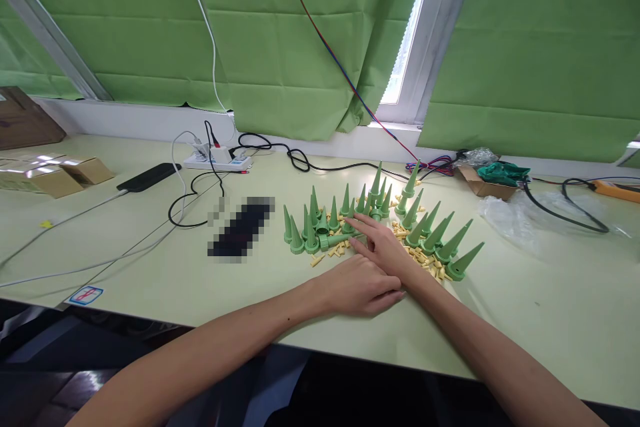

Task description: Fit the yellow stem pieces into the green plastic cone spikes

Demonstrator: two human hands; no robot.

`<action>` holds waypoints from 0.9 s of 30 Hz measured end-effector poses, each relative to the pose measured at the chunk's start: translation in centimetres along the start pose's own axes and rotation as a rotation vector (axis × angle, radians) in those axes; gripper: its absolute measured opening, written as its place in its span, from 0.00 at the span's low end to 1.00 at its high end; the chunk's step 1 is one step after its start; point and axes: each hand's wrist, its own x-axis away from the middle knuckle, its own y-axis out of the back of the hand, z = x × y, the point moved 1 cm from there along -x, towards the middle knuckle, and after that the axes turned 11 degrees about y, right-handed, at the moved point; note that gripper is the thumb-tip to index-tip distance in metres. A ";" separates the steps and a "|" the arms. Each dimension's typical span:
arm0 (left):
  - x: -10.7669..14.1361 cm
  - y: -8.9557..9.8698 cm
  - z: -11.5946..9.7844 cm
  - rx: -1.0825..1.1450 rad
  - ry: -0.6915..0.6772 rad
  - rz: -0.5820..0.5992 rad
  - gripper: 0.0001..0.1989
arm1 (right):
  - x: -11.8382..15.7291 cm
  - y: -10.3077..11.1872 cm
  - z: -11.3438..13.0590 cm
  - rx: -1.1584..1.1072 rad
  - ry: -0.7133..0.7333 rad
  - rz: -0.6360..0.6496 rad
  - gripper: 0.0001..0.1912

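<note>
Many green pointed spikes with round collar bases stand in a loose cluster on the table, among them a green spike (460, 261) at the right end. One green spike (336, 240) lies on its side, close to the fingertips of my right hand (380, 243). That hand is open, its fingers stretched and apart over the middle of the cluster. My left hand (357, 283) is curled closed on the near side, crossing below my right wrist. Its fingers are partly hidden, and I cannot make out what they hold. Small pale-yellow pegs (415, 257) are scattered among the spikes.
A blurred dark object (243, 227) lies left of the spikes. Farther back are a power strip (235, 163) with cables and a black flat device (149, 177). Cardboard boxes (55, 173) sit at left. A small box (485, 183) and clear plastic bag (515, 217) lie at right.
</note>
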 end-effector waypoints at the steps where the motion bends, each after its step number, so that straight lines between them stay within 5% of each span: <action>1: 0.0 0.0 0.0 0.005 -0.001 0.002 0.13 | 0.0 0.0 0.0 0.000 0.001 -0.004 0.23; 12: -0.2 0.2 0.0 0.042 -0.040 -0.071 0.19 | -0.2 1.0 1.0 -0.015 -0.009 -0.114 0.21; 19: -0.1 1.1 0.0 0.010 0.044 -0.127 0.26 | -0.1 1.8 1.4 -0.029 0.022 -0.324 0.19; 27: -0.2 2.3 1.9 0.190 0.426 -0.535 0.15 | 0.2 2.9 0.8 -0.017 0.034 -0.415 0.20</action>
